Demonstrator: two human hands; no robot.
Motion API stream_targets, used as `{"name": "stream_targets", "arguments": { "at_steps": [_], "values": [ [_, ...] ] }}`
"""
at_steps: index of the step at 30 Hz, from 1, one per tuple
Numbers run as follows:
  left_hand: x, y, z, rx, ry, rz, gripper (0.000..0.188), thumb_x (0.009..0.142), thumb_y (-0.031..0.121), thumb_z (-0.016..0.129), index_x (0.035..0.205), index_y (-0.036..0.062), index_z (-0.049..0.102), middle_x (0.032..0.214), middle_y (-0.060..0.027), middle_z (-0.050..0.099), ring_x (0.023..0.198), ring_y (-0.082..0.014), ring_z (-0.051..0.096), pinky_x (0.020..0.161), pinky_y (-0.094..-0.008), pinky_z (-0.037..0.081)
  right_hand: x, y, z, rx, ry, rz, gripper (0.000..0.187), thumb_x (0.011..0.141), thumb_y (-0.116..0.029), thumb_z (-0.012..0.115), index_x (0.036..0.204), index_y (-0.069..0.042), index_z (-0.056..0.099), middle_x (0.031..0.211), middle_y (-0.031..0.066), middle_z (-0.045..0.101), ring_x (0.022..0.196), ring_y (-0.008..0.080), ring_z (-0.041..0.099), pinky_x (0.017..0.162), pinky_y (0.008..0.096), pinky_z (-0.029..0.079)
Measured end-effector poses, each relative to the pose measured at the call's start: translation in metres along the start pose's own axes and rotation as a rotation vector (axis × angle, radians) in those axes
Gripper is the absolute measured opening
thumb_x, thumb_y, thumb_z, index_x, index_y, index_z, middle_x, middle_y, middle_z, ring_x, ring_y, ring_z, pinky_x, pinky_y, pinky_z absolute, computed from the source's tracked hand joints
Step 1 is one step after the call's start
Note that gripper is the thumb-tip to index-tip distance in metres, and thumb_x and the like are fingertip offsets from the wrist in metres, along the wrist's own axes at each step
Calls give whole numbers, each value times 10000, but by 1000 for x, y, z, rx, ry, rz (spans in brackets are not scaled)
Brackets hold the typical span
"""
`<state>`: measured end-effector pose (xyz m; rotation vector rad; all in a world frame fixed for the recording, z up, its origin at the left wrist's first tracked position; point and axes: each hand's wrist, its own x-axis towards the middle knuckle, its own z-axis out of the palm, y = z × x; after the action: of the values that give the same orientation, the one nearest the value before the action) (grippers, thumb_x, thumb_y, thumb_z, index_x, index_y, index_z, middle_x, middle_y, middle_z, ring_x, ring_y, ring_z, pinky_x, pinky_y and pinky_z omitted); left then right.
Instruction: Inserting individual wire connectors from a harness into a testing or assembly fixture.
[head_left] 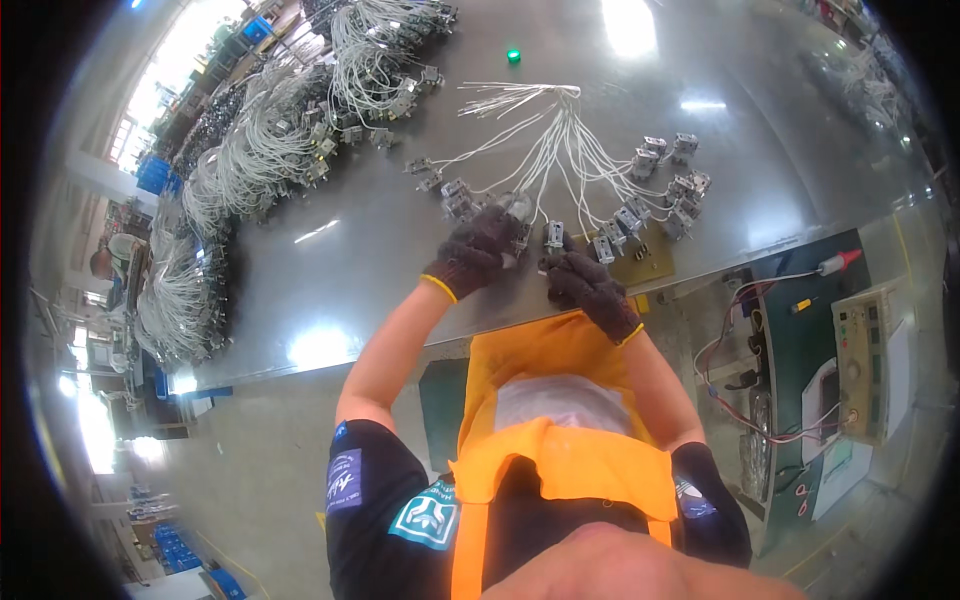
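My left hand (482, 245), in a dark glove with a yellow cuff, is closed around a small metal fitting (521, 236) on a white wire. My right hand (590, 287), gloved alike, has its fingers curled together just beside it; what they hold, if anything, is too small to make out. Between and beyond the hands, a bundle of white wires (565, 130) fans out from a tied end. Metal fittings hang on its wire ends: one (555, 236) stands just past my right fingertips, several (612, 238) lie to the right, others (457, 197) to the left.
Large heaps of similar wired fittings (260, 150) cover the left side of the metal table (400, 270). A flat brownish plate (650, 258) lies under the right-hand fittings. A green light (514, 56) shows at the back. On the right, a side bench carries a control box (862, 365) and a red-tipped probe (840, 262).
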<state>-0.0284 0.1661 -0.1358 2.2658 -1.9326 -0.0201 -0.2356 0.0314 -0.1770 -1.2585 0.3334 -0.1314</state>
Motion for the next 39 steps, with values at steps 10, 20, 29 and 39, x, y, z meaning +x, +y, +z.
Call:
{"name": "stream_targets", "arguments": {
  "at_steps": [10, 20, 29, 39],
  "values": [
    [28, -23, -6, 210, 17, 4, 503, 746, 201, 608, 1245, 143, 587, 1219, -185, 582, 1118, -394, 535, 977, -465, 419, 14, 4, 4, 15, -14, 20, 253, 944, -172, 598, 1161, -61, 663, 933, 17, 638, 776, 91, 610, 699, 238, 525],
    [24, 15, 15, 103, -141, -84, 406, 748, 211, 621, 1110, 40, 554, 1034, -193, 598, 1013, -382, 573, 862, -468, 468, -9, 14, 6, -182, -17, -147, 227, 933, -81, 577, 1139, -31, 658, 871, 19, 623, 699, 86, 591, 602, 246, 498],
    [-2, 13, -1, -125, 116, 262, 731, 754, 207, 709, 1413, 91, 414, 1237, -241, 515, 1186, -397, 492, 961, -491, 434, -19, -24, 16, -400, -151, 51, 204, 928, -183, 614, 1069, -51, 680, 809, 31, 637, 641, 92, 597, 544, 242, 480],
    [-9, 23, -8, -26, 57, 77, 644, 763, 304, 721, 1361, 210, 502, 1243, -115, 596, 1146, -328, 549, 906, -477, 470, -3, -26, 6, -91, -201, 167, 301, 879, -247, 592, 1029, -2, 682, 709, 51, 644, 588, 140, 633, 493, 236, 476]
  ]
}}
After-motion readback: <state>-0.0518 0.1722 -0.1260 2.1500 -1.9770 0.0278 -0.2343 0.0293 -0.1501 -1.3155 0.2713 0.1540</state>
